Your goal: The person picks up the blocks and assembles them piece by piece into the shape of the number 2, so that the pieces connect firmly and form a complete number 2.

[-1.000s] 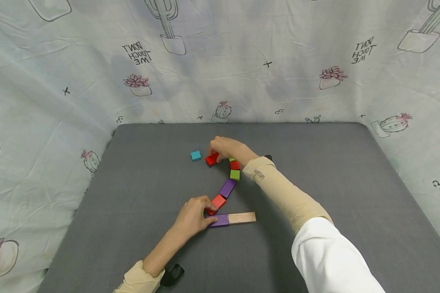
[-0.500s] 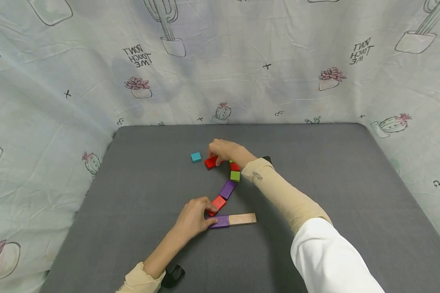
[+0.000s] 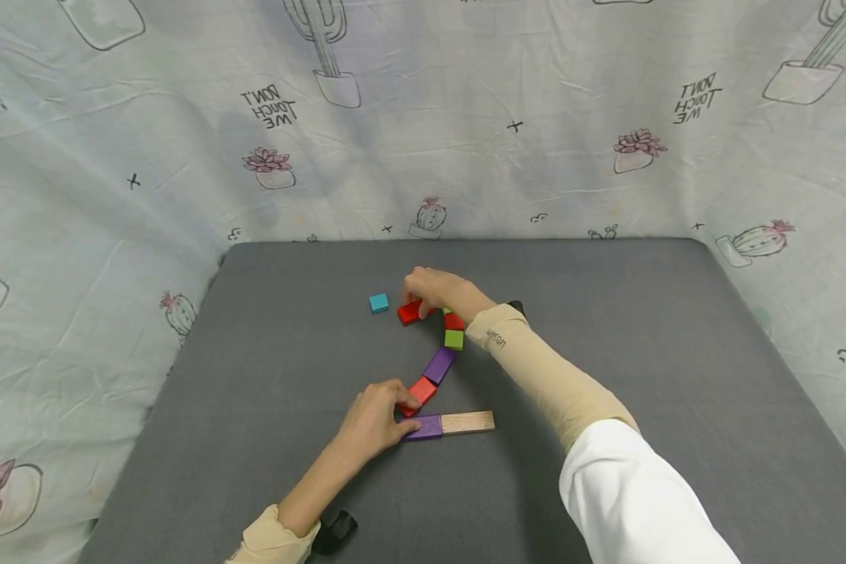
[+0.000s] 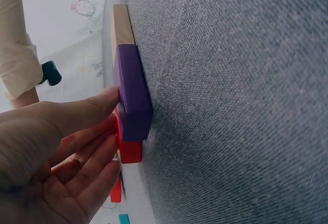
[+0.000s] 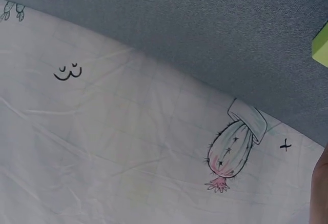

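In the head view my left hand (image 3: 372, 421) lies low over the front blocks. Its thumb touches a purple block (image 4: 134, 90) and its other fingertips touch a red block (image 3: 420, 394) behind it; the fingers look fairly straight in the left wrist view. At the far end of the curved row, my right hand (image 3: 437, 289) pinches another red block (image 3: 409, 312), whose right part the fingers hide. Another purple block (image 3: 440, 365), a green block (image 3: 454, 339) and a red block (image 3: 454, 321) form the curve. Only the hand's edge (image 5: 319, 190) shows in the right wrist view.
A plain wooden block (image 3: 468, 422) meets the right end of the front purple block. A teal block (image 3: 378, 303) lies left of the right hand. The grey table (image 3: 606, 337) backs onto a cactus-printed cloth (image 3: 423, 157). A green block (image 5: 321, 47) edges into the right wrist view.
The head view has shifted slightly. My right hand and its red block show at most a tiny movement, and the left hand keeps its place at the front blocks.
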A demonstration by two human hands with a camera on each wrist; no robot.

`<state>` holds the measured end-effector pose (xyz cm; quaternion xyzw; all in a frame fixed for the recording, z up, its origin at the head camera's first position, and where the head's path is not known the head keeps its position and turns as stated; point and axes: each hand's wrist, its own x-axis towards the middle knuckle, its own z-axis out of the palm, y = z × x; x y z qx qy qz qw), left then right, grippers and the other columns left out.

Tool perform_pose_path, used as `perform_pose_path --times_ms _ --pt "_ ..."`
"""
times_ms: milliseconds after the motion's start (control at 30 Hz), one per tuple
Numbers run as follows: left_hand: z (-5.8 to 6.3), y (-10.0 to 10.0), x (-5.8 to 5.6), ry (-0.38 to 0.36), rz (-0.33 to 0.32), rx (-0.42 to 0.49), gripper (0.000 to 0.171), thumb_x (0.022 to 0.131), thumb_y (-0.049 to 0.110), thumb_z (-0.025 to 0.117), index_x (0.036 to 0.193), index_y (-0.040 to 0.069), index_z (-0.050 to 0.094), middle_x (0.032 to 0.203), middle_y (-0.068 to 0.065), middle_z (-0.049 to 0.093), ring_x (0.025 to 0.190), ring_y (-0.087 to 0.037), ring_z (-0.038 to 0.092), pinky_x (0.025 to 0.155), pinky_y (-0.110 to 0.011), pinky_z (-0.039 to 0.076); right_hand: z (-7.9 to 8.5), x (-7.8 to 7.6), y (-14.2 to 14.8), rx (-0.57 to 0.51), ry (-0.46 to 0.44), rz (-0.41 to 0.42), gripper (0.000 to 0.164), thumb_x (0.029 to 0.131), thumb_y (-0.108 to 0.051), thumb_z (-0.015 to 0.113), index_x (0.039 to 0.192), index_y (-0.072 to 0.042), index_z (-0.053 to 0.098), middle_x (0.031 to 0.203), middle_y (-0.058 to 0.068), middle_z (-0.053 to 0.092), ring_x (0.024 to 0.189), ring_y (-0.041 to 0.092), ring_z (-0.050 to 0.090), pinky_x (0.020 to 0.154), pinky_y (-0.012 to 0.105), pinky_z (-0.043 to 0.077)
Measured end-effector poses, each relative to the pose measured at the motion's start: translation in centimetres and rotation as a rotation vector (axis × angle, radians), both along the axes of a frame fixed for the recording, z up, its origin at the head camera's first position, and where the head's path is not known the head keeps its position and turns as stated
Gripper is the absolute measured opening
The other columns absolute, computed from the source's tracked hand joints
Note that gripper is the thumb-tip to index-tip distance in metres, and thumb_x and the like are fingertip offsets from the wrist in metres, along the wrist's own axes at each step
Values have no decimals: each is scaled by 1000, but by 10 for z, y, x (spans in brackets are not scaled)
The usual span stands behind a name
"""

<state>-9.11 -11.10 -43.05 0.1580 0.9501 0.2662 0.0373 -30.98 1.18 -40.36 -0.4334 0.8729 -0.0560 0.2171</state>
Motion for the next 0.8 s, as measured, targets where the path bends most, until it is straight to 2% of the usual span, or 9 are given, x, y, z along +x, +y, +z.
perform_pose_path --times_ms 167,367,800 --pt "-1 0 0 -6 2 -1 25 67 17 88 89 9 78 81 4 64 76 -13 62 68 -32 52 -1 -1 3 2 -2 -20 40 80 -11 77 119 -7 67 120 8 63 110 21 59 92 31 47" --pt "0 0 0 -2 3 3 25 67 17 89 89 9 78 82 3 64 77 -14 63 70 -33 53 -2 -6 5 -4 7 -4 37 80 -11 78 115 -5 69 117 9 64 104 21 60 90 32 47" --pt "1 -2 -1 24 -11 15 25 66 15 89 87 8 77 81 3 65 76 -13 64 66 -31 52 -3 -11 8 -4 -20 -37 37 81 -11 77 117 -6 67 117 9 63 106 22 59 91 33 47"
